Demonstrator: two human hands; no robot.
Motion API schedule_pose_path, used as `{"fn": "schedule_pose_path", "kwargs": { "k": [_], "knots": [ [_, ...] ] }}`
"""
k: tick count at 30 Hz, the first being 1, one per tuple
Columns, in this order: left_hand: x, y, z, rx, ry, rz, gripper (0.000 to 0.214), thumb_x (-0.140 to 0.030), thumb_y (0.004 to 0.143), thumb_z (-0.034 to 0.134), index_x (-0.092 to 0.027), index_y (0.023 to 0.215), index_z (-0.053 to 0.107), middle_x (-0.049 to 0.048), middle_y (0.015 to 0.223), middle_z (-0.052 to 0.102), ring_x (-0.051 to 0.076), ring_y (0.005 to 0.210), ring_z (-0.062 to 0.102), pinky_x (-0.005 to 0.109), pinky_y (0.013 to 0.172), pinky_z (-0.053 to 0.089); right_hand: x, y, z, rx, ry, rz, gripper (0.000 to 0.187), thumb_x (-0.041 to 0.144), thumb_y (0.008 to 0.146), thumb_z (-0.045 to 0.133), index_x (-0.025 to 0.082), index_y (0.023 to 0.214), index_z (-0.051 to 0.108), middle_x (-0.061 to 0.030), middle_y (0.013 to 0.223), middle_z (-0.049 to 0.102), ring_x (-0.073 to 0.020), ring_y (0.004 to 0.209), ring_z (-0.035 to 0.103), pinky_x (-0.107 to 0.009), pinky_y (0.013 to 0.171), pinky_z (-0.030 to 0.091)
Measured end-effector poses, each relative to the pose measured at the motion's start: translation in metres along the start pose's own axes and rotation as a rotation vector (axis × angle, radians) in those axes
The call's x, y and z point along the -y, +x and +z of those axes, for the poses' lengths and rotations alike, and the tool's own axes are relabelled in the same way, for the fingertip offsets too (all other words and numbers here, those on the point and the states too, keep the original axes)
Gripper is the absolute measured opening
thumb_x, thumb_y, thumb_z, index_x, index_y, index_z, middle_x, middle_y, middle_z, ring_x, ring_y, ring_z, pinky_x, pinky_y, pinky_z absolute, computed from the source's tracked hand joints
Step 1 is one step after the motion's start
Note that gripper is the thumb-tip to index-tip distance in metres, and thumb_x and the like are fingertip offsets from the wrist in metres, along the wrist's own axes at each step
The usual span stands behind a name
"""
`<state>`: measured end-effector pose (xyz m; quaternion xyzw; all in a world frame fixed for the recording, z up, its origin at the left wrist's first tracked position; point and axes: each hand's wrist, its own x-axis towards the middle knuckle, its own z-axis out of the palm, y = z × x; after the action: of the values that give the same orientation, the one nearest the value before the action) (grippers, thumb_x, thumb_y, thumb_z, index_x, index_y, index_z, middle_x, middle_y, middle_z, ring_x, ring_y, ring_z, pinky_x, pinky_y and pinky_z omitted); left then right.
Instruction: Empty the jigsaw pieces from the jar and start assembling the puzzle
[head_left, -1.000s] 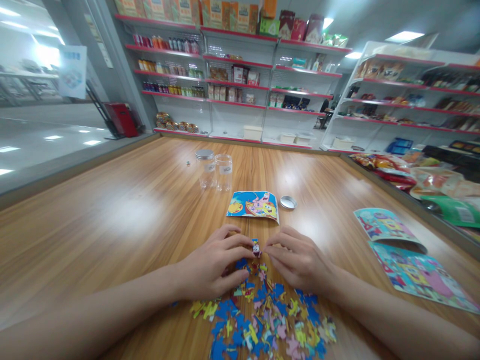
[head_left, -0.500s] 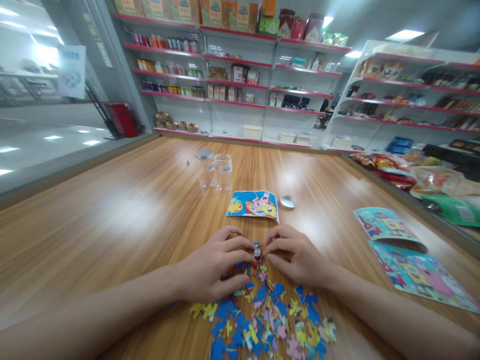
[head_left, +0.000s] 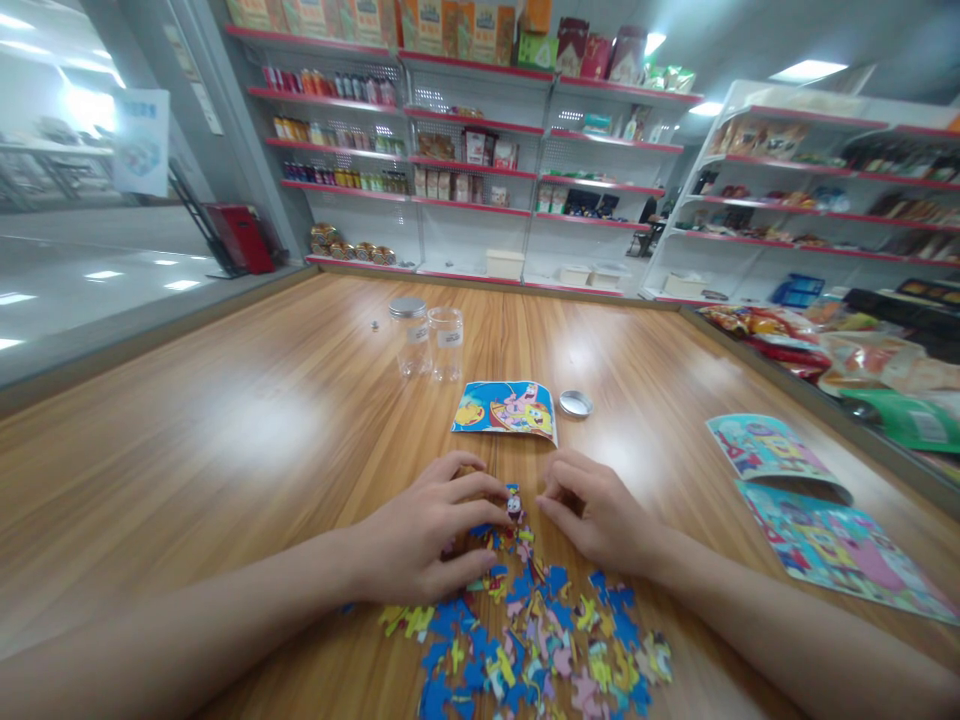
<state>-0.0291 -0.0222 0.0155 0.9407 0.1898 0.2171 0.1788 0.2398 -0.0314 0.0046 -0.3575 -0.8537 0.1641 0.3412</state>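
Puzzle pieces [head_left: 561,660], too many to count, left hand [head_left: 424,535] touching some, fingers spread, right hand [head_left: 601,518], fingers curled, grip unclear, three cards [head_left: 504,411], two jars [head_left: 445,350], one loose lid [head_left: 576,404]

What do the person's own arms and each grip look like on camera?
Left grip and right grip are bare human hands: no gloves, rings or markings that I can see. The left forearm and right forearm show no sleeve, watch or cable.
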Motion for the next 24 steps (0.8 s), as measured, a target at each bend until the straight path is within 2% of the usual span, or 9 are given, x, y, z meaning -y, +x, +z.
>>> {"fn": "schedule_pose_path", "kwargs": {
  "k": [11, 24],
  "knots": [
    [0.0014, -0.0002, 0.0014, 0.036, 0.009, -0.025, 0.031, -0.035, 0.094, 0.063, -0.024, 0.123, 0.066, 0.0066, 0.131, 0.061, 0.027, 0.125, 0.045, 0.049, 0.113, 0.039, -0.0026, -0.0019, -0.0002, 0.045, -0.011, 0.027, 0.023, 0.009, 0.09, 0.055, 0.02, 0.076, 0.04, -0.0003, 0.08, 0.049, -0.0149, 0.074, 0.046, -0.027, 0.065, 0.036],
    [-0.0004, -0.0009, -0.0012, 0.038, 0.013, -0.036, 0.031, -0.036, 0.094, 0.062, -0.025, 0.123, 0.066, 0.0064, 0.131, 0.061, 0.027, 0.125, 0.045, 0.048, 0.113, 0.039, -0.0044, -0.0006, 0.0016, 0.033, 0.04, 0.031, 0.023, 0.012, 0.094, 0.054, 0.021, 0.079, 0.039, -0.001, 0.083, 0.05, -0.0159, 0.076, 0.047, -0.029, 0.068, 0.038]
  ]
}}
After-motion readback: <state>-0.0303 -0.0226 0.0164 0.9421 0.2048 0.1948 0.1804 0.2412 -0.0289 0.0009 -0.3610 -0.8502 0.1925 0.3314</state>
